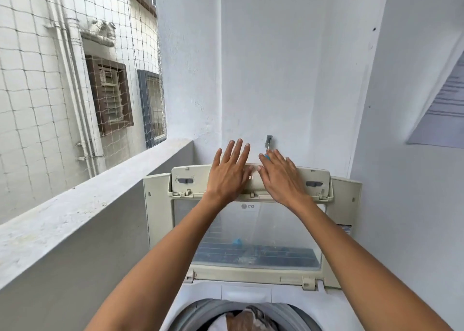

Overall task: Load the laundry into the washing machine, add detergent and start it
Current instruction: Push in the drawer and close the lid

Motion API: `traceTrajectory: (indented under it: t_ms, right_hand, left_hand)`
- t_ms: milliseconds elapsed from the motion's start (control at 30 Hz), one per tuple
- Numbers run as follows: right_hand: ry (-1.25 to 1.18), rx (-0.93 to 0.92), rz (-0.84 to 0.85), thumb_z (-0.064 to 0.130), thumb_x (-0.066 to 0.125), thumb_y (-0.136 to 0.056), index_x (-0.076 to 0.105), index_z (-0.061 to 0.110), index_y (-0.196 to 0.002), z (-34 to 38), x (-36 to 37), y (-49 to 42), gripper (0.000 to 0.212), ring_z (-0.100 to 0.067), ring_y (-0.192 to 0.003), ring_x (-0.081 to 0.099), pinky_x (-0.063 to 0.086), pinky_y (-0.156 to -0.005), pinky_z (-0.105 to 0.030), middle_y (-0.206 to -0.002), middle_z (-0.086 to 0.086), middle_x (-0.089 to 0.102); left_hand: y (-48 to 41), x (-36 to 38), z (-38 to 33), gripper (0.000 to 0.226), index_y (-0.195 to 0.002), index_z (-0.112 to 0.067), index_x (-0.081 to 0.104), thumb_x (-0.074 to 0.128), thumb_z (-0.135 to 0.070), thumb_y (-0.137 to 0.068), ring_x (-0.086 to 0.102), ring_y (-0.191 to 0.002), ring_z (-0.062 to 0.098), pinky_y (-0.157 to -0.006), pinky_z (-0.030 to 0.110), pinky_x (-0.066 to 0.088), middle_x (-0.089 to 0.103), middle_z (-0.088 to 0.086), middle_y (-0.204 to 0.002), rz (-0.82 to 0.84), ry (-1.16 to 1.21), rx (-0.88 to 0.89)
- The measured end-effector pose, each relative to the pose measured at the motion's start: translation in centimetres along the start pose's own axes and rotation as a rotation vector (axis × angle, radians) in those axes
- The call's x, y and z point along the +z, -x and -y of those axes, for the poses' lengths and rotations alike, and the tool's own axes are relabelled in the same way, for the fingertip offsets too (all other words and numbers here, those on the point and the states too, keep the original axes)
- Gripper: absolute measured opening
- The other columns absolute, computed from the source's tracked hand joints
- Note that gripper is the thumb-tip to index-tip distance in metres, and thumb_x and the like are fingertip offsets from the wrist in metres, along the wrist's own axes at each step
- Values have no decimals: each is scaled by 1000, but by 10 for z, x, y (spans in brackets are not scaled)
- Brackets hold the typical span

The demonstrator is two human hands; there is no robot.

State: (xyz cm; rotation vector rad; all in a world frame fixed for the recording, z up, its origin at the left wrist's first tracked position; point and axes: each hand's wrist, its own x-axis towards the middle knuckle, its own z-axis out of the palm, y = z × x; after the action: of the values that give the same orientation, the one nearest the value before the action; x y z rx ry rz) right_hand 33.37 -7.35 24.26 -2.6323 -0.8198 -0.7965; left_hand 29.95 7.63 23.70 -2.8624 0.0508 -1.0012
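Pale painted wall (276,67) fills the back and right of the view; a printed paper sheet (444,100) hangs on it at far right. At left, a grey parapet (88,200) runs back to the wall, with netting (37,92) stretched over the opening above it. A neighbouring building shows through the mesh, with a brown louvred window (110,95). The top-loading washing machine (251,293) stands in the corner between parapet and right wall, directly below the camera. Its lid (256,230) is raised and stands nearly upright at the back of the machine: clear lower panel, beige upper panel folded above it. The drum (195,313) is open at the bottom edge of the frame. The laundry (248,318) is inside it, white and brownish cloth, only partly in view. Both bare forearms reach forward over the drum to the upper lid panel. The left hand (229,175) lies flat on the panel, fingers straight and spread wide, fingertips past the panel's top edge, gripping nothing. The right hand (282,177) lies flat just beside it, fingers straight and slightly fanned, slanting up and left across the top edge, also gripping nothing. A small metal tap (268,140) is on the wall just above the right fingertips. A small blue object (266,157) sits right at those fingertips; I cannot tell what it is.
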Motion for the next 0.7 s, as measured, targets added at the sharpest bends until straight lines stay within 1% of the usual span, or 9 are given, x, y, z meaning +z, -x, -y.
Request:
traceTrajectory:
  t_ms: [67, 133, 167, 200, 267, 333, 400, 500, 700]
  right_hand:
    - [-24, 5, 24, 34, 27, -100, 45, 12, -132, -1, -5, -10, 42, -25, -137, 28, 27, -107, -40, -145, -10, 37]
    - [-64, 31, 74, 37, 26, -100, 57, 11, -110, -3, -10, -19, 41, -30, -120, 47, 38, -90, -39, -125, -12, 55]
    - [-85, 57, 120, 38, 25, -100, 59, 12, -96, -5, -12, -23, 43, -32, -109, 53, 38, -81, -38, -114, -13, 60]
    - [-102, 77, 171, 40, 24, -100, 55, 14, -83, -6, -13, -27, 44, -33, -102, 56, 37, -76, -37, -107, -14, 63]
    - [-136, 87, 243, 41, 25, -100, 45, 18, -68, -11, -12, -34, 44, -32, -93, 56, 33, -72, -35, -95, -14, 63]
    - [-163, 89, 276, 40, 26, -100, 39, 20, -62, -15, -9, -39, 44, -28, -81, 51, 31, -72, -33, -74, -4, 54]
    - [-168, 95, 282, 39, 27, -100, 35, 22, -59, -16, -7, -41, 45, -24, -74, 46, 29, -71, -32, -62, 4, 42]
    - [-158, 108, 277, 41, 27, -99, 35, 22, -59, -16, -4, -43, 45, -24, -74, 47, 31, -69, -32, -61, 5, 42]
    - [-181, 121, 264, 44, 29, -98, 37, 19, -59, -14, -10, -37, 47, -24, -68, 48, 31, -58, -32, -61, 2, 46]
  left_hand:
    - [-10, 1, 3, 60, -150, -16, 6, 16, -46, -99, 7, -145, 21, -116, 40, 9, 12, 5, -158, 54, 34, -13]
    - [-21, 2, 5, 60, -150, -14, 8, 21, -44, -100, 28, -139, 25, -110, 40, 24, 31, 9, -151, 94, 116, -21]
    - [-26, 3, 6, 60, -149, -13, 10, 22, -45, -100, 39, -131, 28, -104, 40, 31, 43, 12, -143, 113, 146, -27]
    - [-30, 3, 6, 60, -149, -14, 12, 21, -46, -99, 48, -123, 31, -97, 41, 36, 52, 14, -134, 134, 163, -40]
    - [-35, 6, 7, 58, -147, -16, 19, 20, -48, -99, 55, -112, 34, -87, 40, 40, 60, 17, -121, 166, 161, -68]
    - [-37, 9, 8, 52, -139, -18, 34, 20, -48, -99, 57, -107, 34, -80, 39, 41, 64, 17, -113, 162, 143, -68]
    - [-37, 13, 8, 47, -121, -17, 48, 19, -47, -99, 58, -102, 34, -72, 37, 38, 66, 15, -106, 127, 132, -50]
    - [-38, 18, 9, 49, -103, -15, 57, 19, -47, -99, 60, -96, 33, -68, 35, 36, 68, 12, -99, 107, 125, -47]
    - [-31, 15, 8, 50, -96, -16, 59, 21, -49, -99, 61, -89, 30, -62, 33, 34, 69, 7, -91, 47, 135, -19]
